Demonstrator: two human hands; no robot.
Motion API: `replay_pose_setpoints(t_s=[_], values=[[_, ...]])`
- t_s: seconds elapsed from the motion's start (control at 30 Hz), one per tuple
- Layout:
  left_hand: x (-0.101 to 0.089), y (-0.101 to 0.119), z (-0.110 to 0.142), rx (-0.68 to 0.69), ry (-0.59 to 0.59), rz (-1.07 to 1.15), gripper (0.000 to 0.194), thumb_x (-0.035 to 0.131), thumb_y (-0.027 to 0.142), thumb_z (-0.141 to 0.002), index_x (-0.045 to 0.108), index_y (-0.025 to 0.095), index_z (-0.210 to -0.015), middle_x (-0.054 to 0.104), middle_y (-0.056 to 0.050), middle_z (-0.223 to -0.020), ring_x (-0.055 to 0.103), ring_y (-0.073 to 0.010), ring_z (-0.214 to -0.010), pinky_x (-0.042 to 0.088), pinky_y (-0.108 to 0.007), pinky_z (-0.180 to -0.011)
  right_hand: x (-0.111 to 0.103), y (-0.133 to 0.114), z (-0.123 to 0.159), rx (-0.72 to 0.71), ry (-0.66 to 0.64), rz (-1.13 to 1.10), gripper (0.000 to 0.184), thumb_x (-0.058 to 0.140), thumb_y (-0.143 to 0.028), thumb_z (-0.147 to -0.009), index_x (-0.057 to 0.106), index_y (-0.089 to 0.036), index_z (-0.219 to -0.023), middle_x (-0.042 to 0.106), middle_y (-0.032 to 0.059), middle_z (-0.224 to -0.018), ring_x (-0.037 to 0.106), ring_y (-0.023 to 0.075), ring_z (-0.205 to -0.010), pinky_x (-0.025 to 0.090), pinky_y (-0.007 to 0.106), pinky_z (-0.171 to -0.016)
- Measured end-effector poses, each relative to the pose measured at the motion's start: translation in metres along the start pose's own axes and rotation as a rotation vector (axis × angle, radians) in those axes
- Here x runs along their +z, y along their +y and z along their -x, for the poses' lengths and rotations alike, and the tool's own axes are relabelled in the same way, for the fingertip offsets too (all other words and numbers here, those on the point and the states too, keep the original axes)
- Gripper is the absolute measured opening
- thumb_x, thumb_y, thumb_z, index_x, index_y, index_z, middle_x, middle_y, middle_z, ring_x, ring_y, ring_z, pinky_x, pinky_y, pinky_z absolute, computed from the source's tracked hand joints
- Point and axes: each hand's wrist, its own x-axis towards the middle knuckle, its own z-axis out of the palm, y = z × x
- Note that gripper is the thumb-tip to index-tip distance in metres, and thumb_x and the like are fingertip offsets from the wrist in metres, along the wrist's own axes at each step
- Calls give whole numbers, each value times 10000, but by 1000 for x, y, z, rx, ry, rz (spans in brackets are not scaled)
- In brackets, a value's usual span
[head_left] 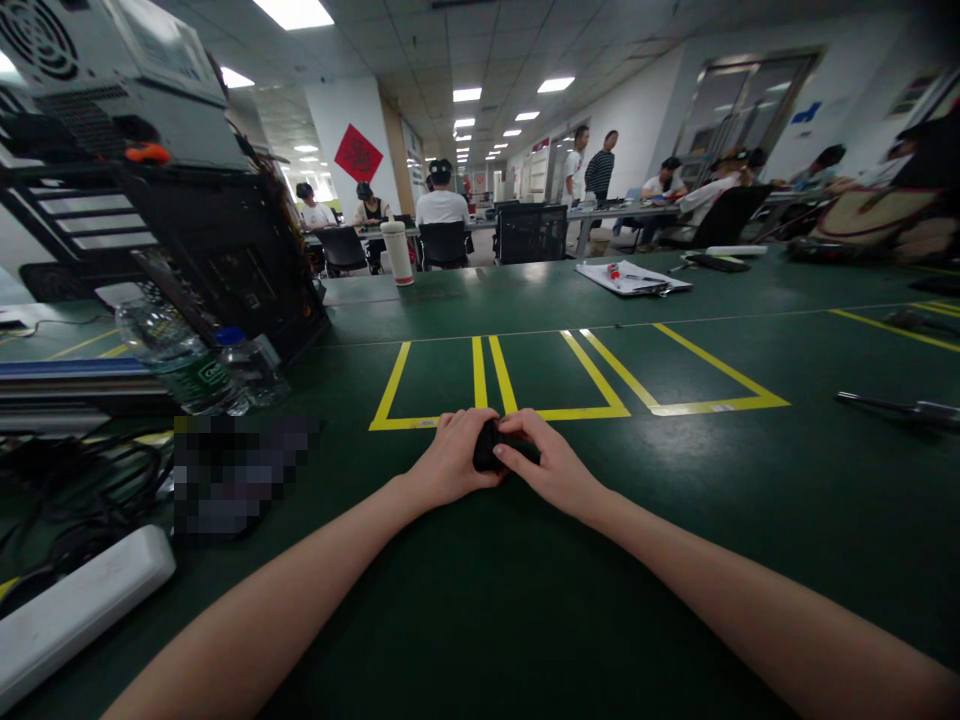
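Both my hands meet in the middle of the green table [675, 500], just in front of the yellow taped boxes [570, 380]. My left hand [450, 462] and my right hand [551, 465] are both closed around a small black object [487, 447] held between them. Only a sliver of that object shows between the fingers, so its kind is not clear. Both forearms stretch out from the bottom of the view and rest low over the table.
An opened computer case [187, 200] stands at the left with plastic water bottles [195, 365] lying by it, cables and a white power strip [75, 610]. A white tumbler [397, 252], a clipboard [634, 278] and a tool [900, 408] lie farther off. Several people sit or stand at desks behind.
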Motion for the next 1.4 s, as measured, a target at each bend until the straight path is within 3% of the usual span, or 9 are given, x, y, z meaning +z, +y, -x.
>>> replay_pose_setpoints(t_s=[0.33,0.6,0.83,1.0,1.2,1.4], values=[[-1,2,0,-28,-12,13,563,664,263,-635,370,217,-1112,505,-52,-1063,484,-244,-979,341,-417,-856,3,1,-1,181,-65,-181,212,468,-266,-816,436,-210,-1018,525,41,-1004,532,179,-931,452,376,-806],[-2,2,2,-38,-5,-10,561,659,234,-641,357,216,-1113,499,-50,-1065,486,-234,-981,339,-414,-872,0,-2,1,58,-56,-81,161,520,-235,-783,477,-218,-937,519,27,-946,518,187,-897,440,397,-814],[-2,1,4,-41,2,1,568,668,251,-638,357,213,-1112,505,-45,-1052,492,-227,-965,345,-416,-868,2,-1,0,138,-90,-301,152,481,-218,-813,445,-215,-960,533,19,-976,545,167,-947,463,366,-828],[-5,4,11,-72,-7,6,560,656,242,-652,352,227,-1122,487,-38,-1086,460,-235,-1016,352,-417,-875,3,-3,0,175,-110,-279,230,488,-234,-809,445,-207,-1033,523,37,-1039,529,178,-979,450,397,-852],[-5,3,11,-84,-11,0,571,659,241,-644,347,226,-1122,482,-43,-1093,458,-244,-1021,351,-424,-874,2,-1,2,103,-117,-220,243,544,-229,-770,461,-225,-999,519,22,-1014,518,189,-978,428,425,-870],[-5,3,10,-66,-9,5,565,662,258,-647,350,234,-1117,495,-37,-1071,472,-241,-1015,336,-430,-887,2,-1,1,140,-122,-333,143,476,-226,-816,464,-225,-958,536,10,-970,550,164,-934,475,367,-810]])
